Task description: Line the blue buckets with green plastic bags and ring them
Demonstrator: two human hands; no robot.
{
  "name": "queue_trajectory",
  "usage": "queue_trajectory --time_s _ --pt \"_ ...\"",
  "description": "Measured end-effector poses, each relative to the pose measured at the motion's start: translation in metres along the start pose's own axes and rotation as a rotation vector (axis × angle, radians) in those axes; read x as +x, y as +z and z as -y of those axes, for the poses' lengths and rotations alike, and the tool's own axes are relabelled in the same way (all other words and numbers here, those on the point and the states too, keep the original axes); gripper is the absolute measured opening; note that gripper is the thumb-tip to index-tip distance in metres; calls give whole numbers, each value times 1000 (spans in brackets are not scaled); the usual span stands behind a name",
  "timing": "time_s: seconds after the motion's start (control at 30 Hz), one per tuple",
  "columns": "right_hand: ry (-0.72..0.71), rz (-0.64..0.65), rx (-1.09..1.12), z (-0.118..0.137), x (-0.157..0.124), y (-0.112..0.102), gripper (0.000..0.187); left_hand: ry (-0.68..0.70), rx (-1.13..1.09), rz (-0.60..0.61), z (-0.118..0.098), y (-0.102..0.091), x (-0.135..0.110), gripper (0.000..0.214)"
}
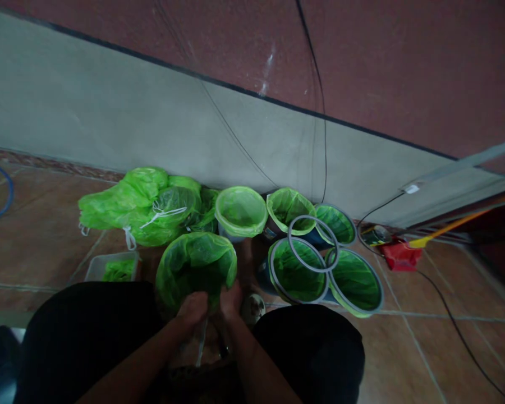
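Note:
A bin lined with a green plastic bag (pixel 196 266) stands on the floor between my knees. My left hand (pixel 192 310) and my right hand (pixel 230 300) both grip the near edge of that green liner, close together. Behind it stand more lined bins: one (pixel 241 210) at centre, another (pixel 289 209) to its right. Three bins with grey rings (pixel 298 272) hold their liners on the right. A loose grey ring (pixel 313 243) lies across their tops.
A heap of green plastic bags (pixel 143 205) lies at the left by the grey wall. A clear tub (pixel 111 267) with green bags sits near my left knee. A red object (pixel 402 255), an orange-handled tool (pixel 458 224) and black cables (pixel 454 325) lie to the right.

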State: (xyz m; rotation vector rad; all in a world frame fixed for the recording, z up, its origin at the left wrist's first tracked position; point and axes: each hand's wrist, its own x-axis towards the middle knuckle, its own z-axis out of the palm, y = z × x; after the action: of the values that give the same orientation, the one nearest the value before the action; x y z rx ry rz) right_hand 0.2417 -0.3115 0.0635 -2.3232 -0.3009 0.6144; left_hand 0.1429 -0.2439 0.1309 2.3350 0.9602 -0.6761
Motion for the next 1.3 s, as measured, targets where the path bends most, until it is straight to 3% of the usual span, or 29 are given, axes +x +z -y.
queue_trajectory --time_s 0.1,0.2,0.3,0.4,0.53,0.67,0.8,0.93,1.03,1.17,1.3 --pt "0 9 18 -3 8 0 32 -9 -2 -41 1 -1 -2 39" --pt "-21 -117 110 -1 22 -9 44 0 -5 -144 -10 -4 -5 41" --pt "-59 -198 232 11 49 -19 41 57 4 -197 -27 -7 -8 41" --pt "-101 -169 240 31 80 -22 39 125 36 -140 -39 -10 -9 40" --pt "-168 -62 214 57 103 -10 31 147 63 -96 -40 -8 -8 44" --pt "-244 53 147 63 97 1 19 156 53 -82 -36 -5 -5 42" --pt "-252 82 15 52 81 2 27 178 33 -74 -34 -8 -4 39" --pt "-254 68 -84 47 68 -1 55 183 77 -79 -26 -19 -3 34" --pt "-341 38 -119 49 58 -3 69 180 126 -109 -11 -31 -3 35" --pt "-394 -63 68 49 51 -6 55 89 188 -127 10 -43 -4 40" --pt "-161 -205 379 39 62 -9 44 21 36 -246 6 -55 6 47"
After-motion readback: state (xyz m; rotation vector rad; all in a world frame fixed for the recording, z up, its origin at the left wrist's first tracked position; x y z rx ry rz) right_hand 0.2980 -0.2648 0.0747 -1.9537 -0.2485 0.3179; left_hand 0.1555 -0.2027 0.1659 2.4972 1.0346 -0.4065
